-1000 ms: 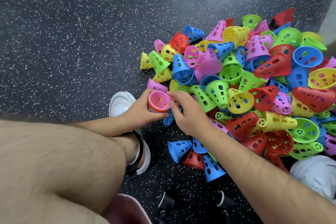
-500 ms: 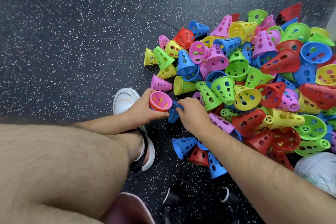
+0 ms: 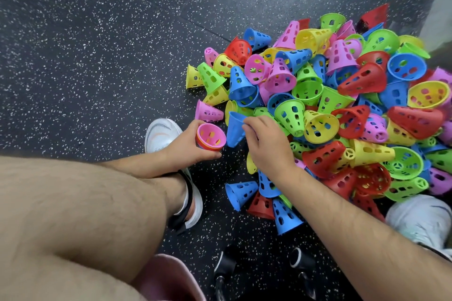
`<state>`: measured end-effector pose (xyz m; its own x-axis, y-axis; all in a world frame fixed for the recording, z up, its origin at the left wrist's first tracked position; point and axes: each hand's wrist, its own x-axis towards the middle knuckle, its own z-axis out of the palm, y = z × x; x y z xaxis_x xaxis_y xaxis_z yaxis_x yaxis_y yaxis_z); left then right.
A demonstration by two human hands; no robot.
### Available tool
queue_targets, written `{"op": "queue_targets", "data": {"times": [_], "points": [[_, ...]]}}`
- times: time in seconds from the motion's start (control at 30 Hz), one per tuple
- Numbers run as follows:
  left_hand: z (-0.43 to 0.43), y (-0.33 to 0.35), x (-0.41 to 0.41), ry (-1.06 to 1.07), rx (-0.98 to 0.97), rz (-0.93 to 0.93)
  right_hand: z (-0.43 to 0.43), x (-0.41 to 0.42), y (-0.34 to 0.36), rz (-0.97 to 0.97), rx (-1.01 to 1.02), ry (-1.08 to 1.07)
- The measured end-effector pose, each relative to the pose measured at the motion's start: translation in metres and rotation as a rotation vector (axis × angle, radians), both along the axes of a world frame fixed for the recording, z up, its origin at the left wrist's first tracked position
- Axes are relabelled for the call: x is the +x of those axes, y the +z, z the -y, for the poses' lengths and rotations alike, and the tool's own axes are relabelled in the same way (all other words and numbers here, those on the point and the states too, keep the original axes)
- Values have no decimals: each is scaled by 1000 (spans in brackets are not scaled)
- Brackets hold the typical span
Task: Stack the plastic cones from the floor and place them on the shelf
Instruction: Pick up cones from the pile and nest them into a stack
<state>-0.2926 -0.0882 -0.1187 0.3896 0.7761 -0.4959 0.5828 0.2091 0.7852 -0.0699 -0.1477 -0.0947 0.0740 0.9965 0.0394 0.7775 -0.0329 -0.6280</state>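
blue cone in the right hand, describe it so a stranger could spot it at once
From the big heap of perforated plastic cones on the dark speckled floor, go to its left edge. There the right hand pinches the rim of the blue plastic cone, right beside the pink-topped cone stack in the left hand. No other blue cone is held.

The heap of cones [image 3: 342, 105] lies on the floor [image 3: 97, 56] to the right, with a few stray cones [image 3: 241, 193] nearer the camera, beside the right forearm [image 3: 342, 222]. At the heap's left edge the left grip [image 3: 186, 151] holds a nested stack [image 3: 211, 135]. Just to its right, the right grip [image 3: 269, 146] holds a single cone [image 3: 234, 129]. The left shoe [image 3: 159, 134] stands just left of the left grip, and the right shoe [image 3: 420, 222] at the heap's near right corner.
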Motion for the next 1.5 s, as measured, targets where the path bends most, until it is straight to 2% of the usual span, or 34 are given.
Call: {"op": "queue_targets", "data": {"times": [0.17, 0.27, 0.33, 0.43, 0.53, 0.63, 0.73, 0.87, 1.03, 1.13, 1.33, 1.5], "points": [[1, -1, -2, -8, -38, 19, 3, -3, 7, -107, 191, -39], [2, 2, -1, -20, -46, 39, 2, -11, 8, -158, 223, 15], [3, 5, 0, -24, -39, 68, 5, -18, 9, -187, 145, 99], [5, 7, -2, -44, -38, 90, 14, -24, 11, -246, -109, 206], [6, 9, -2, -115, -45, 43, 24, -20, 7, -329, -244, 182], [5, 12, -1, -216, -47, -28, 33, -11, 2, -205, -204, 177], [3, 12, -2, -282, -56, -60, 44, -7, -5, -109, -190, 367], [5, 13, 0, -323, -67, -90, 60, -13, -17, -37, -367, 588], [6, 16, 0, -303, -81, -95, 64, -15, -19, 232, -544, 804], [7, 18, 0, -290, -84, -89, 62, -12, -20, 242, -534, 762], [6, 17, 0, -177, -115, -54, 54, -2, -8, 190, -359, 484], [5, 14, -1, -97, -131, -25, 45, 9, 3, 96, -311, 277]]}}
